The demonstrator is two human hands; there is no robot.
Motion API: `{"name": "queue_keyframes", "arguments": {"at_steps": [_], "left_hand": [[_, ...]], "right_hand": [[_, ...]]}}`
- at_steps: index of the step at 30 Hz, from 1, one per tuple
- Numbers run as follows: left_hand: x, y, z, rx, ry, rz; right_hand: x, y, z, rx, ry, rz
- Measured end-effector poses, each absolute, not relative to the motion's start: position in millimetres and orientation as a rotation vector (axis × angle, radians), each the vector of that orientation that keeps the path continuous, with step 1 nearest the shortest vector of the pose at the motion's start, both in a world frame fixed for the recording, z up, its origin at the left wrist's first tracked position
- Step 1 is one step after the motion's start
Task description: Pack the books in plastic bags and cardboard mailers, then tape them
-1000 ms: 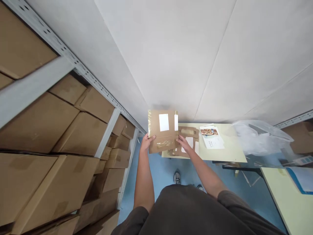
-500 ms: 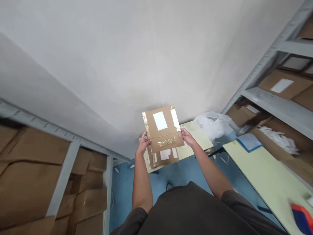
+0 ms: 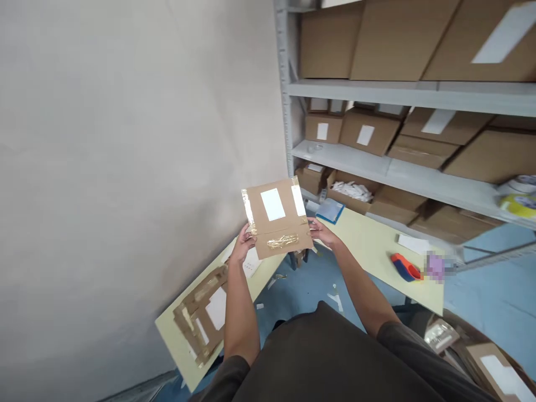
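Observation:
Between my two hands is a flat piece of cardboard [image 3: 258, 215], raised in front of me, with a fold line across its lower part. It bears a white label [image 3: 273, 204] in the middle, another white strip at its right edge, and shiny tape on its left edge and lower flap. My left hand [image 3: 243, 244] pinches the lower left edge. On the opposite edge, my right hand [image 3: 322, 231] grips it, the fingers partly behind the board. Below and left, more flattened cardboard [image 3: 206, 326] with tape and labels lies on the pale yellow table [image 3: 171, 330].
A grey shelf rack [image 3: 393, 96] with cardboard boxes stands ahead and right. On the right-hand table [image 3: 368, 240] are a blue folder [image 3: 330, 210] and a red-and-blue tape dispenser [image 3: 406, 268]. Cardboard packaging [image 3: 488, 363] lies at lower right. Scraps litter the blue floor.
The view has swung right, bringing the shelf rack and right-hand table nearer the middle. Both hands still hold the cardboard in nearly the same pose before me.

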State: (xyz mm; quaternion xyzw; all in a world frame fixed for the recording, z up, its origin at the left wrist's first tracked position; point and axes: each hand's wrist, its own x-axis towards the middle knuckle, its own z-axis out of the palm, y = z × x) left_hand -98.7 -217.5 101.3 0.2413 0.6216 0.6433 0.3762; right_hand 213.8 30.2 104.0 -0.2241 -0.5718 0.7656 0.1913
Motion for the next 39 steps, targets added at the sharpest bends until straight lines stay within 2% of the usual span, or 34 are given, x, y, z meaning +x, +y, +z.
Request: {"name": "queue_keyframes", "arguments": {"at_steps": [5,10,21,28,34,39], "left_hand": [[-47.4,-92.5,112.4,0.801,1.453,1.448],[-2.6,12.8,103.2,0.899,1.287,1.302],[47.1,203.2,61.4,0.919,0.939,1.107],[50.4,248.8,34.8,0.946,0.889,0.868],[64.1,251.7,26.7,0.933,0.949,0.849],[83.4,242.0,18.8,0.889,1.059,0.838]], "right_hand": [[314.9,87.5,107.0,-0.781,-1.495,1.975],[388.0,122.1,106.7,-0.938,-1.374,1.82],[446.4,162.2,106.9,-1.225,-1.055,1.572],[446.1,172.5,92.4,-1.272,-0.874,1.538],[465.7,183.8,76.9,-1.296,-0.938,1.555],[489.3,194.8,41.0,-1.359,-1.041,1.535]]}}
